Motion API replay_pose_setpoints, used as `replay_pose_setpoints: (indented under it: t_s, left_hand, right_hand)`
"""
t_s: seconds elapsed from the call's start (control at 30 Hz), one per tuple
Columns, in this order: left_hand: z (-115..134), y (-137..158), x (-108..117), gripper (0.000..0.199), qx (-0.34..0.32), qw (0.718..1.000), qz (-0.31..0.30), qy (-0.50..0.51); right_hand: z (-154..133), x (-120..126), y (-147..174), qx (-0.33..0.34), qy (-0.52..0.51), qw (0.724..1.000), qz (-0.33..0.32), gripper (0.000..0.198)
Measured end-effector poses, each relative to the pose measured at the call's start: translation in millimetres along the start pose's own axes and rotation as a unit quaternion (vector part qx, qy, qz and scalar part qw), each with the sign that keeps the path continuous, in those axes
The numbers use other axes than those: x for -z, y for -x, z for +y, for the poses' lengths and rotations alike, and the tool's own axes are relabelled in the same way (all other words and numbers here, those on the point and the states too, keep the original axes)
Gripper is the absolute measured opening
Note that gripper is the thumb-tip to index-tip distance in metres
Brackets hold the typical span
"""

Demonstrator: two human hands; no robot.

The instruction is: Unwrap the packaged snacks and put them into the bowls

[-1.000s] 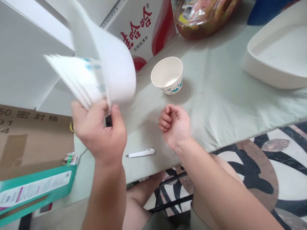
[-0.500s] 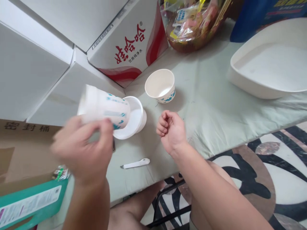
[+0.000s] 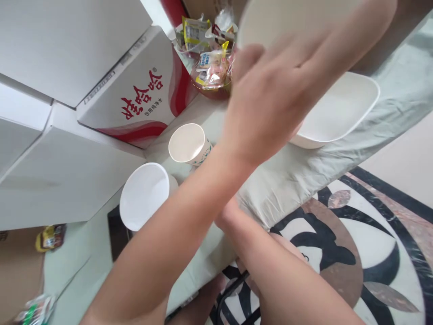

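"In the head view, what was the left hand doing?"

"It was blurred, its fingers against a pale, round-edged piece cut off by the top edge. I couldn't tell how closed its grip was, or whether it held the piece."

"And the right hand?"

"Hidden behind the left forearm, so I couldn't tell its grip either."

"What stood on the worktop?"

"On its wrinkled, pale green cloth, a smooth white tub and, just beside it, a cream cup with blue-green print, both mouth up, their inner walls showing. The forearm hid part of each. Something dark by the tub was hard to make out."

"Other containers?"

"A cream basin with rounded corners, partly behind the left hand, and a shiny brown bowl of snacks in crinkly wrappers."
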State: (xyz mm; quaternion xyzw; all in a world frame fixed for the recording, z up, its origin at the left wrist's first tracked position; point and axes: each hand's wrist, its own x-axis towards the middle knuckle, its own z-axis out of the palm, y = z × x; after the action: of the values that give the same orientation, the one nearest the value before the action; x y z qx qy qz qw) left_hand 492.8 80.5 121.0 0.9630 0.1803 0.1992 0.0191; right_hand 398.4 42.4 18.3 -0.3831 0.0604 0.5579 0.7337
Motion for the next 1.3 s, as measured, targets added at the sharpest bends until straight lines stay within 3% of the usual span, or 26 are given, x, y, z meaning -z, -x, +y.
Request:
replay_pose_setpoints:
  t_s: [0.1,0.17,0.23,0.3,0.37,0.5,0.6,0.7,0.8,0.9,1.0,1.1,1.17,1.3]
  left_hand:
    - [-0.2,-20.5,-37.5,0.044,-0.094,0.993,-0.071,0.01]
    - [-6.7,-12.9,-47.2,0.03,-0.092,0.99,-0.102,0.038]
    - [-16.3,10.2,-40.5,0.019,-0.069,0.992,-0.079,0.071]
    - [-28.3,46.5,-21.2,0.017,-0.038,0.994,-0.015,0.105]
    - [-42.1,93.7,2.8,0.018,0.022,0.993,0.047,0.108]
    - [-67.2,209.3,40.2,0.019,0.187,0.974,0.075,0.106]
    - [-73.9,291.5,52.5,0.011,0.294,0.933,0.155,0.135]
    - [-72.9,348.1,55.7,0.011,0.389,0.865,0.256,0.185]
    - [-73.3,379.7,58.5,0.012,0.427,0.817,0.303,0.243]
    - [-75.6,400.5,65.9,0.011,0.449,0.793,0.31,0.271]
    - [-79.7,417.9,74.1,0.011,0.46,0.772,0.313,0.309]
    - [-92.0,430.6,79.5,0.009,0.475,0.726,0.338,0.364]
    - [-106.1,437.3,84.5,0.011,0.506,0.662,0.366,0.413]
    - [-134.2,454.5,103.2,0.015,0.537,0.467,0.468,0.524]
  right_hand:
    - [-6.5,0.8,-1.9,-0.046,-0.028,0.997,0.06,0.018]
    - [-6.6,1.0,-3.1,-0.05,-0.026,0.996,0.063,0.018]
    - [-5.3,1.2,-3.7,-0.042,-0.036,0.997,0.057,0.01]
    - [-4.0,1.2,-2.8,-0.016,-0.04,0.999,0.026,0.003]
    - [-2.9,0.8,0.0,-0.003,-0.03,0.999,-0.014,0.009]
    - [4.6,0.0,11.3,-0.048,0.013,0.997,-0.054,0.018]
    - [18.8,-0.7,23.3,-0.047,0.08,0.991,-0.094,0.018]
    - [36.7,-1.5,40.3,-0.018,0.197,0.967,-0.161,0.019]
    - [51.9,-1.7,63.3,0.059,0.346,0.906,-0.238,0.028]
    - [64.4,-0.6,87.2,0.147,0.472,0.815,-0.303,0.033]
    - [78.8,2.3,105.0,0.207,0.564,0.727,-0.333,0.034]
    - [97.7,3.5,114.3,0.246,0.619,0.659,-0.349,0.037]
    - [112.9,-0.8,117.0,0.267,0.637,0.622,-0.369,0.039]
    - [150.3,-31.7,119.0,0.284,0.646,0.543,-0.455,0.038]
